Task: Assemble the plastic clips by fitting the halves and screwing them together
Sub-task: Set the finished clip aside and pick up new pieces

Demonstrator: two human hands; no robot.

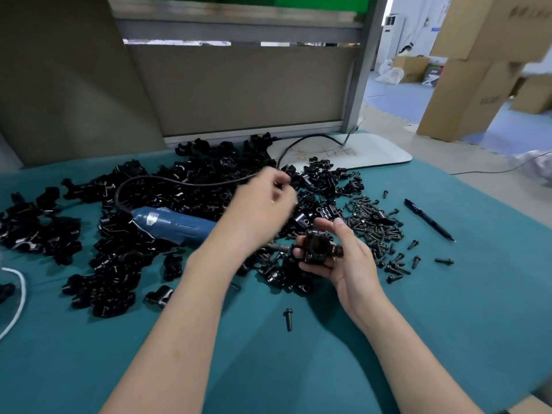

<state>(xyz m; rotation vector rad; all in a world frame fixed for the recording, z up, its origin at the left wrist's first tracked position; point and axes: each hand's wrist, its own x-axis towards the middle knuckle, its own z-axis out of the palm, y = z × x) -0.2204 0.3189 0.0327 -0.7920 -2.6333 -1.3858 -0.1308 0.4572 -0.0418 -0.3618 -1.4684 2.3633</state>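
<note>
Head view: right hand (349, 265) holds clip (317, 247) crosswise, bore facing the person.

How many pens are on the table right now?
1. The pen lies on the green cloth, right of the screw pile. Another could be hidden under the heap of black clips.
</note>
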